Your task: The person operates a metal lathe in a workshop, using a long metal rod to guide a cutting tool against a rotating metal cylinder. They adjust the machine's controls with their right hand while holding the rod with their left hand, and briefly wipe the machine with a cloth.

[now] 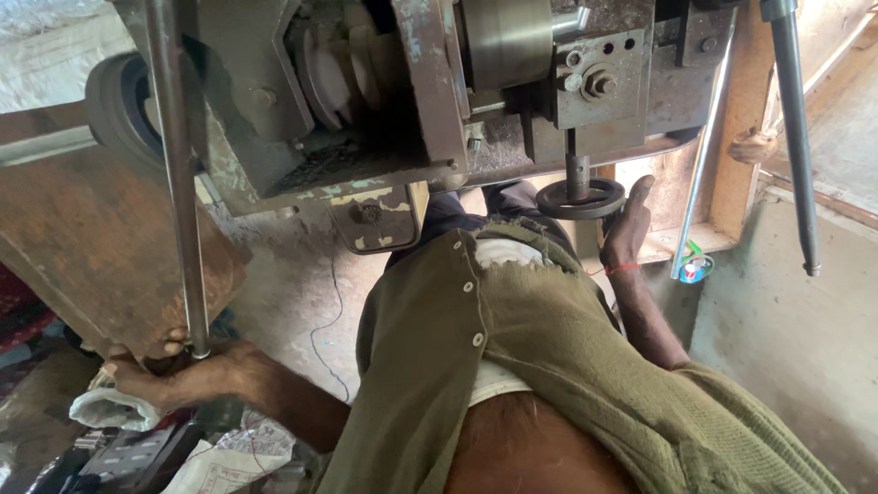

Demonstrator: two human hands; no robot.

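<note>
So the left hand (174, 370) is wrapped around the bottom end of a long steel rod (178, 183) that runs up past the machine (384, 101). Right hand (628, 229) grips the rim of a small black handwheel (580, 198) hanging under the carriage. A rusty plate (101, 247) sits just beside the rod, with papers (229, 457) lower down.

Concrete floor (293, 274) w/ blue wire (327, 338) (thin), papers (233, 457).
</note>
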